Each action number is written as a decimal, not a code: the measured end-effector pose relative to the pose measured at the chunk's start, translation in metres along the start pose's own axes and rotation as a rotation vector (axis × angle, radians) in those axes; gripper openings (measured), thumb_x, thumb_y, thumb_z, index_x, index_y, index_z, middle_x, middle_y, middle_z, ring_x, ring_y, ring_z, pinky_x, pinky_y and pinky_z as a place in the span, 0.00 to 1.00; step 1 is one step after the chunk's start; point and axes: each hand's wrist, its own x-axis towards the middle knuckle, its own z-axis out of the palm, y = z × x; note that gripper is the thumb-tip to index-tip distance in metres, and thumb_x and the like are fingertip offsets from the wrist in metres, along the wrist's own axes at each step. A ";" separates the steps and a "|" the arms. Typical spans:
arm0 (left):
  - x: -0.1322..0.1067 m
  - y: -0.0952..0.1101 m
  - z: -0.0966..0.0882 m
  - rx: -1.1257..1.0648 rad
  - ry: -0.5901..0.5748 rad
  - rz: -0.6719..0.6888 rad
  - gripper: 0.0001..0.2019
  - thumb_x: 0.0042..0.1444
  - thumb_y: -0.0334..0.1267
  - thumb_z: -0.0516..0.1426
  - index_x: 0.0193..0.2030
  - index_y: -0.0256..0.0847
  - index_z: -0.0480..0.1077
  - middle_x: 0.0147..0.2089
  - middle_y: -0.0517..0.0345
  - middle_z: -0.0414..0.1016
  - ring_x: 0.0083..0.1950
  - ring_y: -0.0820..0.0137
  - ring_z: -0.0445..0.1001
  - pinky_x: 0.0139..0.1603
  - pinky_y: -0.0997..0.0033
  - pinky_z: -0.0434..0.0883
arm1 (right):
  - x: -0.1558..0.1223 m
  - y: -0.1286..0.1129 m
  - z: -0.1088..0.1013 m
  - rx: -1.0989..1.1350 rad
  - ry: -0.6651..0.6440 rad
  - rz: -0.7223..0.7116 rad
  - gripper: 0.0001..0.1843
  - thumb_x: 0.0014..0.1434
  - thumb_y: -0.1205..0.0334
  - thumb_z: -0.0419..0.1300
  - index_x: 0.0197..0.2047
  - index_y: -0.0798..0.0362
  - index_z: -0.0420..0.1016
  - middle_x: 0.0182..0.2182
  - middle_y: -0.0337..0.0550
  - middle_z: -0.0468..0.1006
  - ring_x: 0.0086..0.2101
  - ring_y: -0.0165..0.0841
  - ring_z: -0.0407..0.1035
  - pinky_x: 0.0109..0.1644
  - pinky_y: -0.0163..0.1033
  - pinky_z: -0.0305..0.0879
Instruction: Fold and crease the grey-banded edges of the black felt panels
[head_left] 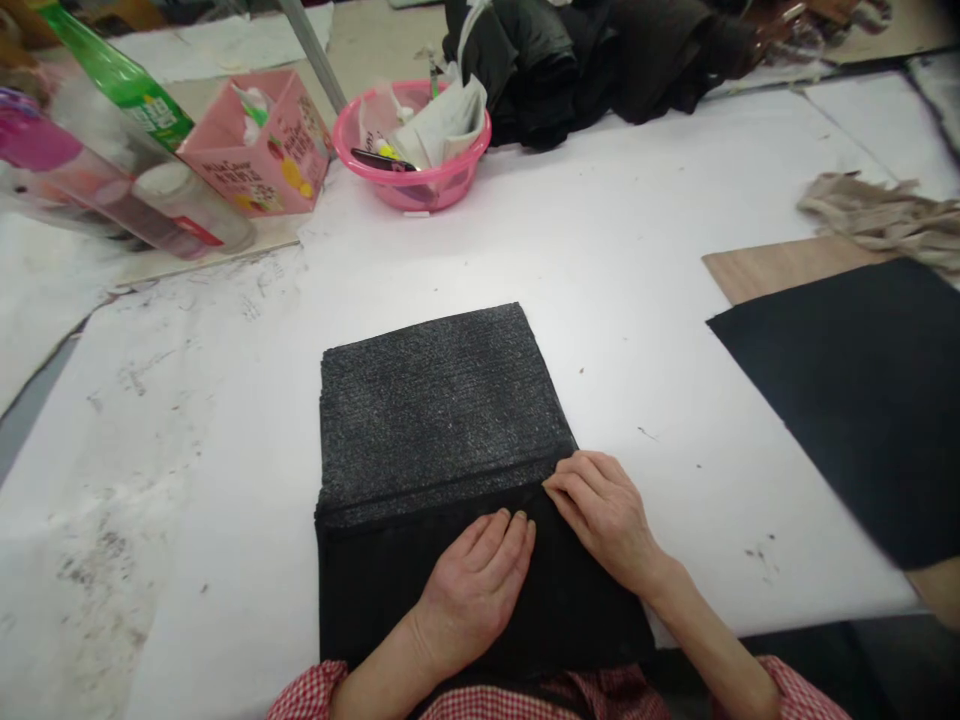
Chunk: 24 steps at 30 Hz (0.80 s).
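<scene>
A black fabric panel (390, 590) lies in front of me, its smooth lower part reaching the table's near edge. Beyond a straight ridge lies a speckled dark grey section (435, 400). My left hand (480, 580) rests flat on the smooth black part, fingers extended and close together just below the ridge. At the right end of that ridge, my right hand (604, 510) pinches the edge of the black fabric between thumb and fingertips. The exact layer caught in the pinch is hidden by the fingers.
A black sheet (847, 390) over brown board (787, 268) lies to the right, near a crumpled beige cloth (877, 215). At the back stand a pink basin (420, 195), a pink box (259, 150), bottles (142, 105) and dark fabric piles (600, 60). White paper (637, 260) covers the table.
</scene>
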 end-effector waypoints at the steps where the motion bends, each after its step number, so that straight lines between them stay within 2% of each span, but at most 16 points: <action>1: 0.000 0.000 0.000 -0.002 -0.003 -0.004 0.17 0.67 0.26 0.47 0.57 0.31 0.71 0.56 0.50 0.76 0.58 0.62 0.73 0.57 0.62 0.74 | -0.001 0.000 0.000 -0.013 0.010 0.000 0.04 0.66 0.68 0.57 0.41 0.53 0.73 0.39 0.43 0.75 0.44 0.37 0.65 0.50 0.44 0.61; 7: 0.000 -0.002 -0.002 -0.023 -0.013 -0.038 0.16 0.67 0.28 0.49 0.57 0.32 0.71 0.54 0.53 0.77 0.55 0.64 0.73 0.57 0.63 0.73 | -0.006 0.010 -0.004 -0.009 -0.004 -0.089 0.08 0.66 0.69 0.57 0.46 0.51 0.75 0.40 0.42 0.76 0.44 0.36 0.65 0.49 0.44 0.60; 12: -0.004 -0.005 -0.001 -0.011 -0.031 -0.078 0.17 0.68 0.28 0.48 0.59 0.33 0.69 0.51 0.53 0.77 0.53 0.62 0.74 0.56 0.59 0.71 | -0.006 0.015 -0.008 0.027 -0.051 -0.161 0.12 0.68 0.69 0.55 0.50 0.49 0.75 0.41 0.42 0.76 0.46 0.36 0.65 0.51 0.44 0.60; 18: -0.015 -0.012 0.000 -0.006 -0.074 -0.109 0.19 0.66 0.26 0.49 0.62 0.32 0.67 0.52 0.49 0.75 0.54 0.60 0.71 0.58 0.56 0.67 | -0.005 0.015 -0.007 0.031 -0.044 -0.143 0.11 0.68 0.67 0.56 0.48 0.46 0.76 0.41 0.40 0.76 0.45 0.34 0.65 0.50 0.44 0.59; 24: -0.010 -0.013 -0.004 0.021 -0.157 -0.082 0.22 0.66 0.26 0.47 0.65 0.33 0.63 0.52 0.48 0.73 0.54 0.58 0.69 0.58 0.54 0.66 | -0.002 0.017 -0.013 0.054 -0.106 -0.113 0.10 0.68 0.66 0.56 0.48 0.46 0.76 0.41 0.39 0.76 0.45 0.34 0.65 0.50 0.44 0.59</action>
